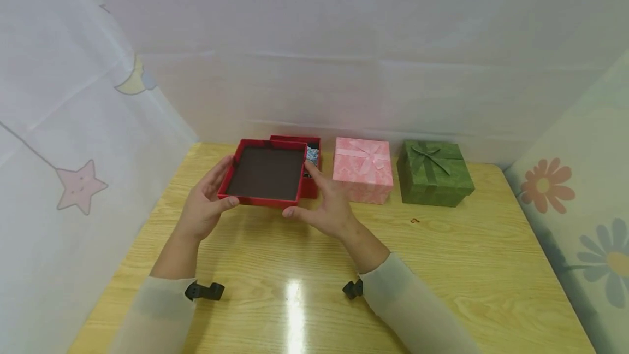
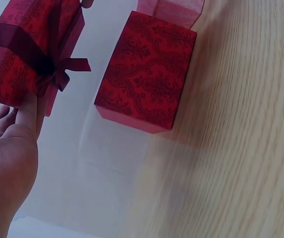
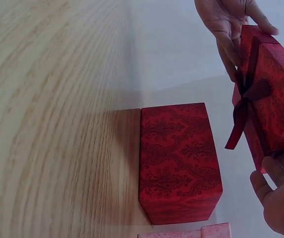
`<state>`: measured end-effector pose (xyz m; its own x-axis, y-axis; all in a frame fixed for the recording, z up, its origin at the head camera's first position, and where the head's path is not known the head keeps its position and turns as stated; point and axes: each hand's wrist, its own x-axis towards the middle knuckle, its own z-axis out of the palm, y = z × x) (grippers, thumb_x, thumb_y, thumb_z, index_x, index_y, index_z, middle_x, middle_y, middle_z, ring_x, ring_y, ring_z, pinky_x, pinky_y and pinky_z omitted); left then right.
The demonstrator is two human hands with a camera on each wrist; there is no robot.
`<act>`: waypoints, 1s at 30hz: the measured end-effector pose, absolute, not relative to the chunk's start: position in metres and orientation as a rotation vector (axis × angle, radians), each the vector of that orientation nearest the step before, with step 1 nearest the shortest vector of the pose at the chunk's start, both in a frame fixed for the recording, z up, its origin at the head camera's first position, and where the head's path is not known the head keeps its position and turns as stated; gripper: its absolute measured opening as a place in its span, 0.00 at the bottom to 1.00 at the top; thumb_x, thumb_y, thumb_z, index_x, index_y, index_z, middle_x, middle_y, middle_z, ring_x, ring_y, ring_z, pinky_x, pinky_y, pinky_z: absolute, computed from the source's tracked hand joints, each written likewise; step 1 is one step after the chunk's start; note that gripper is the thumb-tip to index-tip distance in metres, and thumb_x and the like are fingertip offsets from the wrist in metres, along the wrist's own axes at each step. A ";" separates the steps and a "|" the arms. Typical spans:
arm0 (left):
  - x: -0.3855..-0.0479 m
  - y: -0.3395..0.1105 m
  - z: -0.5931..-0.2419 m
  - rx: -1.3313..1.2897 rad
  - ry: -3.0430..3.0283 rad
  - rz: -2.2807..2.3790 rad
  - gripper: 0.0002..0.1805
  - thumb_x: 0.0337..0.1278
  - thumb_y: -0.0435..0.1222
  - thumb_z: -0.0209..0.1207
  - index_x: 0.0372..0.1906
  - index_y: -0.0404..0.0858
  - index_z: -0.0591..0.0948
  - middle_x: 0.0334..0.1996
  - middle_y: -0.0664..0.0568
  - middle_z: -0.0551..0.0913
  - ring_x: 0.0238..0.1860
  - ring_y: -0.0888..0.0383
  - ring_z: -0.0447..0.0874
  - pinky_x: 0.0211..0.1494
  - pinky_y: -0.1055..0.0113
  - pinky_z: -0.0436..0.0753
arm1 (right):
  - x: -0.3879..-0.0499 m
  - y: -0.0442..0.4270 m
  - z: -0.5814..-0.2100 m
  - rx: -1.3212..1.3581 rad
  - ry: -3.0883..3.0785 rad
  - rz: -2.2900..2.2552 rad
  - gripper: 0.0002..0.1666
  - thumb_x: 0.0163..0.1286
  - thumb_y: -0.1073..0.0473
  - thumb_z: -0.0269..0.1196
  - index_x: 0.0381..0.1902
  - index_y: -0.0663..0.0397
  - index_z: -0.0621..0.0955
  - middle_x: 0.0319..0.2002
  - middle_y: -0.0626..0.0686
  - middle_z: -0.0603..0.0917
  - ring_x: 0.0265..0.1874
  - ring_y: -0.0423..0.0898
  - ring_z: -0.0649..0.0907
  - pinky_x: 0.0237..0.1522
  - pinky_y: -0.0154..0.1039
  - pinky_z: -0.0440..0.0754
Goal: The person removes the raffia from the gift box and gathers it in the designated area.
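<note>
Both hands hold a red box lid [image 1: 267,172] above the table, its dark lining facing the head camera. My left hand [image 1: 203,204] grips its left side, thumb at the near corner. On the opposite side, my right hand [image 1: 330,206] pinches the lid between thumb and fingers. Both wrist views show the lid's patterned outside with a dark red ribbon bow [image 3: 253,91]. Behind the lid stands the red box base [image 1: 309,189], uncovered and partly hidden. Something blue and white [image 1: 312,154] shows inside it; its kind cannot be made out.
Right of the red base stands a pink gift box [image 1: 363,171] with a bow, then a green gift box [image 1: 434,173], both lidded. A small reddish-brown scrap [image 1: 415,220] lies on the wooden table [image 1: 260,266]. Pale cloth [image 1: 314,81] hangs behind the table and at its sides.
</note>
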<state>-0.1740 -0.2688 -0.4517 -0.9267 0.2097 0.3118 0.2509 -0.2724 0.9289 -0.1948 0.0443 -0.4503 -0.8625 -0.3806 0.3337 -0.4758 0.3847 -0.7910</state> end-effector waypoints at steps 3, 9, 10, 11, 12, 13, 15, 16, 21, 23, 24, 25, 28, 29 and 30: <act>-0.171 -0.272 -0.452 -0.575 -1.910 -2.402 0.49 0.60 0.17 0.65 0.83 0.35 0.55 0.83 0.42 0.53 0.81 0.47 0.54 0.64 0.65 0.79 | -0.194 0.041 -0.451 0.805 -2.545 1.501 0.69 0.52 0.25 0.76 0.84 0.36 0.56 0.79 0.37 0.61 0.77 0.44 0.64 0.71 0.55 0.71; -0.165 -0.277 -0.453 -0.567 -1.904 -2.409 0.49 0.60 0.16 0.63 0.83 0.35 0.55 0.83 0.41 0.52 0.80 0.47 0.56 0.63 0.63 0.80 | -0.194 0.034 -0.454 0.827 -2.544 1.468 0.68 0.53 0.26 0.76 0.84 0.39 0.58 0.79 0.42 0.64 0.76 0.46 0.66 0.72 0.56 0.71; -0.164 -0.278 -0.453 -0.561 -1.904 -2.411 0.48 0.60 0.16 0.63 0.83 0.35 0.55 0.83 0.41 0.52 0.79 0.47 0.58 0.63 0.63 0.80 | -0.193 0.033 -0.455 0.832 -2.544 1.459 0.67 0.53 0.27 0.76 0.84 0.40 0.58 0.79 0.42 0.64 0.76 0.47 0.67 0.72 0.56 0.70; -0.162 -0.279 -0.453 -0.554 -1.906 -2.414 0.48 0.61 0.16 0.63 0.83 0.35 0.55 0.83 0.42 0.51 0.78 0.48 0.60 0.62 0.64 0.81 | -0.193 0.032 -0.456 0.837 -2.545 1.453 0.67 0.54 0.27 0.76 0.83 0.41 0.59 0.79 0.42 0.64 0.76 0.48 0.67 0.72 0.57 0.70; -0.161 -0.280 -0.453 -0.542 -1.913 -2.417 0.48 0.61 0.16 0.62 0.83 0.35 0.55 0.83 0.42 0.51 0.77 0.49 0.63 0.61 0.64 0.82 | -0.193 0.031 -0.456 0.840 -2.549 1.446 0.66 0.54 0.28 0.76 0.83 0.42 0.60 0.79 0.42 0.64 0.76 0.50 0.67 0.72 0.57 0.70; -0.160 -0.281 -0.454 -0.528 -1.918 -2.426 0.48 0.62 0.16 0.62 0.83 0.36 0.54 0.83 0.42 0.51 0.76 0.50 0.66 0.60 0.64 0.82 | -0.193 0.029 -0.457 0.845 -2.552 1.442 0.66 0.54 0.29 0.76 0.83 0.43 0.60 0.79 0.41 0.64 0.76 0.51 0.67 0.72 0.58 0.69; -0.158 -0.284 -0.455 -0.503 -1.922 -2.438 0.48 0.62 0.16 0.61 0.83 0.37 0.54 0.83 0.41 0.51 0.72 0.52 0.72 0.58 0.64 0.84 | -0.192 0.027 -0.459 0.850 -2.562 1.445 0.65 0.55 0.30 0.77 0.83 0.44 0.61 0.79 0.40 0.63 0.76 0.52 0.67 0.72 0.58 0.69; -0.158 -0.285 -0.456 -0.495 -1.923 -2.445 0.48 0.62 0.16 0.61 0.83 0.37 0.54 0.83 0.42 0.50 0.70 0.52 0.74 0.57 0.65 0.85 | -0.191 0.026 -0.460 0.855 -2.570 1.446 0.65 0.55 0.31 0.77 0.83 0.45 0.61 0.79 0.40 0.63 0.77 0.52 0.66 0.72 0.58 0.69; -0.154 -0.295 -0.463 -0.498 -1.928 -2.432 0.48 0.61 0.12 0.59 0.83 0.33 0.54 0.82 0.41 0.49 0.66 0.55 0.78 0.53 0.67 0.86 | -0.187 0.020 -0.463 0.872 -2.628 1.416 0.66 0.57 0.28 0.75 0.83 0.46 0.59 0.80 0.40 0.62 0.77 0.48 0.65 0.71 0.55 0.71; -0.153 -0.299 -0.466 -0.510 -1.929 -2.421 0.48 0.60 0.12 0.59 0.82 0.31 0.54 0.81 0.41 0.48 0.66 0.55 0.78 0.52 0.68 0.86 | -0.186 0.017 -0.464 0.882 -2.649 1.406 0.66 0.57 0.27 0.73 0.83 0.45 0.58 0.80 0.40 0.61 0.76 0.47 0.65 0.71 0.54 0.72; -0.151 -0.302 -0.468 -0.516 -1.932 -2.412 0.48 0.59 0.11 0.59 0.82 0.31 0.54 0.81 0.41 0.48 0.66 0.55 0.78 0.52 0.68 0.86 | -0.185 0.016 -0.464 0.890 -2.658 1.399 0.66 0.57 0.26 0.73 0.84 0.45 0.58 0.80 0.40 0.61 0.76 0.47 0.65 0.71 0.53 0.72; -0.150 -0.304 -0.469 -0.517 -1.932 -2.412 0.48 0.59 0.12 0.60 0.82 0.30 0.54 0.80 0.41 0.49 0.66 0.55 0.78 0.52 0.68 0.86 | -0.184 0.014 -0.465 0.896 -2.667 1.394 0.66 0.57 0.26 0.72 0.84 0.45 0.57 0.80 0.40 0.60 0.76 0.46 0.66 0.71 0.52 0.73; -0.146 -0.309 -0.472 -0.521 -1.935 -2.412 0.48 0.58 0.11 0.60 0.82 0.29 0.53 0.80 0.40 0.49 0.67 0.53 0.77 0.53 0.67 0.86 | -0.183 0.010 -0.466 0.913 -2.670 1.404 0.66 0.57 0.27 0.73 0.83 0.45 0.58 0.81 0.40 0.60 0.74 0.45 0.68 0.69 0.50 0.75; -0.145 -0.310 -0.472 -0.511 -1.941 -2.408 0.48 0.58 0.11 0.60 0.81 0.29 0.53 0.80 0.40 0.49 0.68 0.54 0.76 0.53 0.67 0.86 | -0.182 0.009 -0.467 0.918 -2.672 1.401 0.66 0.57 0.27 0.73 0.83 0.46 0.58 0.81 0.39 0.60 0.73 0.45 0.69 0.68 0.49 0.76; -0.144 -0.311 -0.473 -0.501 -1.950 -2.403 0.48 0.58 0.11 0.60 0.81 0.29 0.53 0.80 0.41 0.49 0.68 0.54 0.76 0.53 0.66 0.86 | -0.182 0.008 -0.467 0.920 -2.673 1.398 0.65 0.57 0.27 0.73 0.83 0.46 0.58 0.81 0.39 0.60 0.72 0.44 0.70 0.67 0.47 0.77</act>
